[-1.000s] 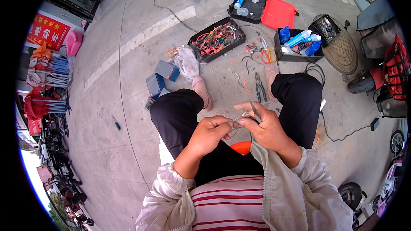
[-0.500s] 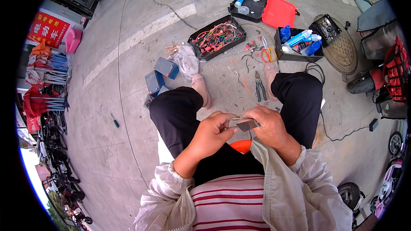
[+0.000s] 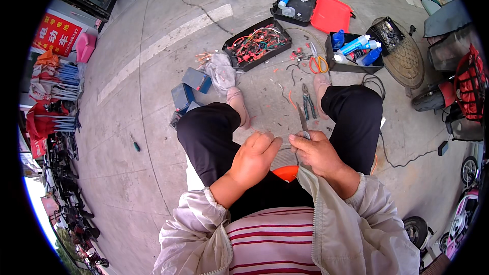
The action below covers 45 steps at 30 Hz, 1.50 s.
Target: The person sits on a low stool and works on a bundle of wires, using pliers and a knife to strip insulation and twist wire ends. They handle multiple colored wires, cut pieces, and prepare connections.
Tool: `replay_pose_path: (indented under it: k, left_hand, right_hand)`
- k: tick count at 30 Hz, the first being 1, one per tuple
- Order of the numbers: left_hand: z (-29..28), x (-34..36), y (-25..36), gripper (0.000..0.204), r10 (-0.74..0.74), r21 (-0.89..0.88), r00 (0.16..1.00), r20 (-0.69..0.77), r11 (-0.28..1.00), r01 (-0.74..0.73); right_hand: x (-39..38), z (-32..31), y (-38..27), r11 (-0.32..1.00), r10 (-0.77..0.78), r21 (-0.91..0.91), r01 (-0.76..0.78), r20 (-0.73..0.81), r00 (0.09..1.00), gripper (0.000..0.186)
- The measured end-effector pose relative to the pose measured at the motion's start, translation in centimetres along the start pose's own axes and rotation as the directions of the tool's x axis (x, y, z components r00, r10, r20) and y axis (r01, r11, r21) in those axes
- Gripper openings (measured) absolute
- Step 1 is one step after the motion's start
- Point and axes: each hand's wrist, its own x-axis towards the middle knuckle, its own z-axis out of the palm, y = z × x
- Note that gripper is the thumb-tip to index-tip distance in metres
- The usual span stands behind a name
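Over my lap, my right hand (image 3: pixel 321 154) is closed around a narrow grey metal tool whose pointed, knife-like blade (image 3: pixel 302 121) sticks up and away from me. The thumb presses on its base, and the palm hides the rest of it. Just to the left, my left hand (image 3: pixel 254 157) is closed, its back turned up and its fingers curled in. Whatever those fingers hold, if anything, is hidden. A small gap separates the two hands. Below them, an orange object (image 3: pixel 286 173) shows partly between my thighs.
On the concrete lie pliers (image 3: pixel 308 103), orange-handled scissors (image 3: pixel 318 60) and wire scraps. Beyond stand a black tray (image 3: pixel 239 66) of tangled wires, a black box (image 3: pixel 356 65) with blue and white tubes, and an opened red-lidded case (image 3: pixel 330 14). Blue battery-like blocks (image 3: pixel 182 97) sit left of my feet.
My hands have drawn slightly apart. A flat grey face showed between them; now a pointed blade stands up from my right hand. My left hand has rolled over, showing its back.
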Motion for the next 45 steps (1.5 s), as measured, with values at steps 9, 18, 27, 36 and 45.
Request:
replay_pose_path:
  k: [9,18,27,36,45]
  left_hand:
    - [1.5,-1.3,-2.7,0.008,-0.467,-0.661,0.713,0.522,0.307,0.685]
    - [-0.1,-0.9,-3.5,0.010,-0.181,-0.485,0.451,0.874,-0.360,0.797]
    - [-0.6,0.2,-1.1,0.035,0.135,-0.113,0.978,0.161,0.987,-0.118]
    - [0.5,-1.1,-3.1,0.015,-0.270,-0.464,0.528,0.805,0.269,0.844]
    - [1.1,-2.3,-3.2,0.022,-0.178,-0.585,0.587,0.790,0.070,0.808]
  right_hand:
    - [0.1,-1.0,0.9,0.647,-0.524,-0.553,0.525,0.179,0.833,0.032]
    - [0.0,-1.5,0.1,-0.129,-0.633,-0.754,0.644,0.563,0.532,0.024]
    - [-0.5,-1.1,0.9,0.908,0.318,0.224,-0.354,0.180,0.931,0.028]
    - [-1.5,-0.4,0.7,0.371,-0.488,-0.739,0.562,0.360,0.795,0.021]
    - [-1.2,-0.5,0.8,-0.112,-0.608,-0.784,0.610,0.540,0.582,0.029]
